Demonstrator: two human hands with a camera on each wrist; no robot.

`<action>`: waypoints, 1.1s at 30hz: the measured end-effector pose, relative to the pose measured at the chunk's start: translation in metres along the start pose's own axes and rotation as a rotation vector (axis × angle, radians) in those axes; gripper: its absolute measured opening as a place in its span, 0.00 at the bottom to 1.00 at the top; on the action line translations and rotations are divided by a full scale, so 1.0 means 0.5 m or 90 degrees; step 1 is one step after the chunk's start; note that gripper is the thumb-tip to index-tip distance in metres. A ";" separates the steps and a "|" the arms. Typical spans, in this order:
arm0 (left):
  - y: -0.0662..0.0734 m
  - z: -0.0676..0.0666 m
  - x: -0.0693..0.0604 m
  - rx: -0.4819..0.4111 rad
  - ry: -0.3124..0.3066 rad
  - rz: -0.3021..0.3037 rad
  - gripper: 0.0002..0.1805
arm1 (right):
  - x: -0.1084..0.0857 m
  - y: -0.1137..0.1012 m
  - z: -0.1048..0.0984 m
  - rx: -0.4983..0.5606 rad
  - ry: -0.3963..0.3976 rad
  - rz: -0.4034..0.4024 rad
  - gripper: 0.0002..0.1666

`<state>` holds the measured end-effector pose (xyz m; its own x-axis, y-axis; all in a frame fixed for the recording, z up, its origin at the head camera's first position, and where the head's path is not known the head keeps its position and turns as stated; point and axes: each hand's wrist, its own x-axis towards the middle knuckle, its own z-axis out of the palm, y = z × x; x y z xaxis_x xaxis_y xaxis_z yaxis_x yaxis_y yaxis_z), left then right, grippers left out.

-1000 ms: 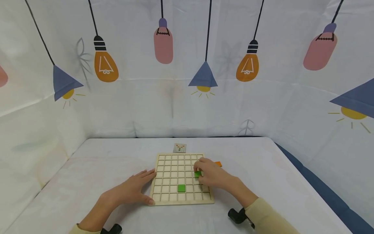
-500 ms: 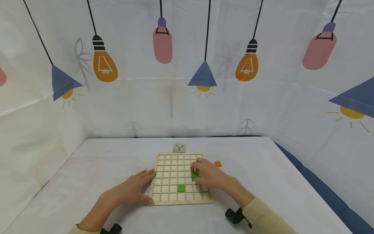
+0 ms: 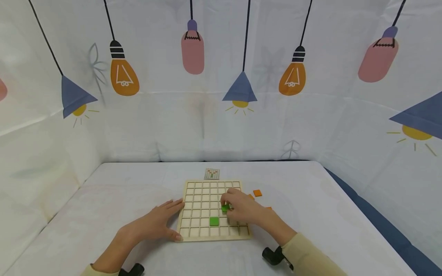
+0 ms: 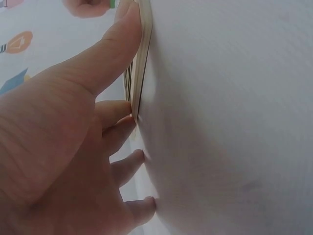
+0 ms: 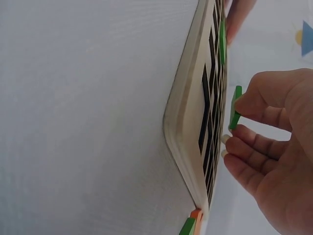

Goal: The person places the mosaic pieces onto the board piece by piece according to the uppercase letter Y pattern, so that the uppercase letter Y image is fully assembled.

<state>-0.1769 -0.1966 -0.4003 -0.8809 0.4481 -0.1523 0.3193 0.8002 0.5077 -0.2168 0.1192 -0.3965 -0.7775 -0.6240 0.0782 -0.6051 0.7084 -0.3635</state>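
A square wooden grid board point(image 3: 200, 199) lies on the table. My right hand point(image 3: 244, 207) is over its right half and pinches a green square tile point(image 5: 235, 108) between thumb and finger. In the right wrist view this tile is apart from the board's surface. Another green tile point(image 3: 214, 221) sits in a cell toward the near side. At the board's left edge rests my left hand point(image 3: 152, 225), thumb at the near corner and fingers spread along the side. The left wrist view shows that thumb point(image 4: 115, 46) touching the board's edge.
A small card with a grid pattern point(image 3: 212, 174) lies beyond the board. Right of the board, partly behind my right hand, are orange tiles point(image 3: 257, 193). A loose green tile point(image 5: 187, 226) shows by the board's corner in the right wrist view. White cloth walls surround the table.
My right hand has moved left over the board with the pinched green tile, uncovering more of the orange tiles. The left hand has stayed at the board's edge.
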 end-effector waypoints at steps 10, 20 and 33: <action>-0.003 0.002 0.002 0.005 0.001 -0.002 0.60 | 0.005 -0.014 0.005 -0.002 -0.007 0.011 0.15; -0.007 0.004 0.001 0.006 0.007 0.015 0.60 | 0.015 -0.022 0.016 -0.020 -0.005 -0.001 0.11; -0.003 0.002 -0.001 0.003 0.004 0.008 0.60 | 0.016 -0.038 0.014 -0.007 -0.018 -0.011 0.11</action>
<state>-0.1765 -0.1976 -0.4021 -0.8789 0.4558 -0.1405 0.3324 0.7966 0.5050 -0.2103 0.0981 -0.3955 -0.7619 -0.6451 0.0587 -0.6204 0.7007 -0.3524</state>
